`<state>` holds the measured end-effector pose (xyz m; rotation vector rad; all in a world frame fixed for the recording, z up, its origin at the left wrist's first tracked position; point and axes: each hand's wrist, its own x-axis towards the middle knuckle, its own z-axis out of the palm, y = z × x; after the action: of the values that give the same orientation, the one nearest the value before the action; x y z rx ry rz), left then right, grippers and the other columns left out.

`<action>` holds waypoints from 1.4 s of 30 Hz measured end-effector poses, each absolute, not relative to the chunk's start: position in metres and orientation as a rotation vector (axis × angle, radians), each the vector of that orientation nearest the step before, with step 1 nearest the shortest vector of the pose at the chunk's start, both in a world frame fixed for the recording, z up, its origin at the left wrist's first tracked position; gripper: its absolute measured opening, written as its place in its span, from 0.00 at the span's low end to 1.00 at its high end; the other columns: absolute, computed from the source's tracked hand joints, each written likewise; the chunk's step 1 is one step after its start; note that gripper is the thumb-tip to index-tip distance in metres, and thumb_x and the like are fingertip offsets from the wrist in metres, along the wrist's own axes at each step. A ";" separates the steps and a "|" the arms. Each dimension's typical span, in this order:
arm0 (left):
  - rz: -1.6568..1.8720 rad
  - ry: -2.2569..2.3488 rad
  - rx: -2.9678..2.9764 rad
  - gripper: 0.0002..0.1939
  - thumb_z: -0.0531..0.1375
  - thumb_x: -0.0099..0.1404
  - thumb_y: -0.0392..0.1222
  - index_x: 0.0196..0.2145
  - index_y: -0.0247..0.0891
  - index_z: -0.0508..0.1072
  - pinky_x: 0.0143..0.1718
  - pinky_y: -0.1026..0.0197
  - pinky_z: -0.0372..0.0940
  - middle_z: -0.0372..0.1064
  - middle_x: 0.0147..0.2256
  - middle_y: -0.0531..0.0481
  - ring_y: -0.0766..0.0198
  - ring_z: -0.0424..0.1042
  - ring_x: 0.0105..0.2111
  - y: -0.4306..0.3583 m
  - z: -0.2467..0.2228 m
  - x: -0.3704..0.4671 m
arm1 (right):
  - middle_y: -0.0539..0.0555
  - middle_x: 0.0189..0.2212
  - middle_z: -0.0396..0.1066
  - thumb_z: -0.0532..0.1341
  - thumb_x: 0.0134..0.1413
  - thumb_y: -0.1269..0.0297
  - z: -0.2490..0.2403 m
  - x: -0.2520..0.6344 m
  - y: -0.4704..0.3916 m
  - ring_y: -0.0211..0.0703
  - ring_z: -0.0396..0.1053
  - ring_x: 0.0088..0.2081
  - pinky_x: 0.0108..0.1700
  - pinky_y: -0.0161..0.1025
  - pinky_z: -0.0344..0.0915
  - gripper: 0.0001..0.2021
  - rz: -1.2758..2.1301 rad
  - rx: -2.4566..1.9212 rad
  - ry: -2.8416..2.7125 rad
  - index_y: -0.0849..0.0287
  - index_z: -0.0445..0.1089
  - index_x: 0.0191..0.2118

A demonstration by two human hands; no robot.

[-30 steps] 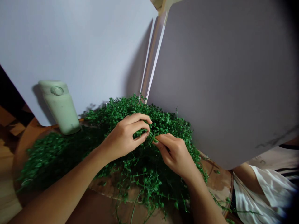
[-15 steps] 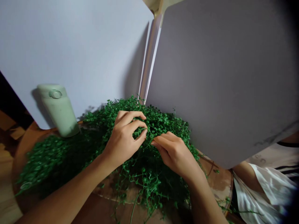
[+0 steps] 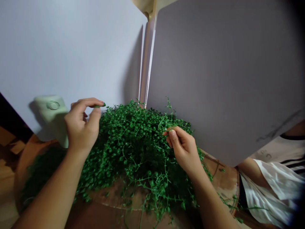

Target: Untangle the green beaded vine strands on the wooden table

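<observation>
A large heap of green stems with small round green berries [image 3: 133,133] covers much of the round wooden table. My left hand [image 3: 82,122] is raised over the heap's left side, in front of the bottle. Its thumb and fingertips are pinched round a small green berry. At the heap's right side, my right hand [image 3: 184,144] pinches a thin green stem [image 3: 170,129] between thumb and forefinger. Part of that stem stands up above the hand, and some of it is lost among the other greenery.
A pale green bottle [image 3: 51,111] stands at the left, partly behind my left hand. Two large boards, one light [image 3: 71,47] and one grey [image 3: 214,79], rise behind the heap. A person in a white top [image 3: 274,178] sits at the right, beside the table edge [image 3: 226,178].
My left hand has moved away to the left from the heap's middle, with a berry between its fingers. My right hand has turned and lifted slightly, still pinching a stem.
</observation>
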<state>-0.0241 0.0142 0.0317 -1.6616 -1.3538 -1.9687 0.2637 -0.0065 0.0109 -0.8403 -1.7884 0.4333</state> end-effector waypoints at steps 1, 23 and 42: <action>-2.003 -1.314 -1.633 0.08 0.58 0.64 0.34 0.37 0.38 0.78 0.36 0.57 0.61 0.79 0.41 0.49 0.56 0.73 0.44 0.014 0.032 -0.024 | 0.47 0.21 0.59 0.52 0.74 0.54 0.011 0.263 -0.007 0.35 0.53 0.22 0.24 0.35 0.50 0.18 0.458 -0.830 -1.782 0.59 0.70 0.35; -2.026 -1.299 -1.679 0.01 0.62 0.64 0.36 0.34 0.38 0.72 0.34 0.60 0.60 0.74 0.34 0.52 0.63 0.71 0.36 0.021 0.025 -0.024 | 0.46 0.22 0.58 0.53 0.74 0.55 0.009 0.261 -0.010 0.34 0.54 0.23 0.27 0.35 0.51 0.19 0.429 -0.827 -1.910 0.59 0.68 0.33; -1.624 -0.700 -3.002 0.18 0.66 0.68 0.51 0.51 0.38 0.77 0.49 0.57 0.71 0.77 0.43 0.44 0.59 0.76 0.43 -0.003 0.014 0.037 | 0.45 0.23 0.55 0.51 0.75 0.58 0.012 0.258 -0.014 0.34 0.52 0.25 0.30 0.33 0.50 0.19 0.646 -0.640 -2.204 0.58 0.56 0.29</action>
<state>0.0371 -0.0027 0.0140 -3.0024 -0.6996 -1.6236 0.2581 -0.0143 0.0121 -0.6400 -2.2042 0.6464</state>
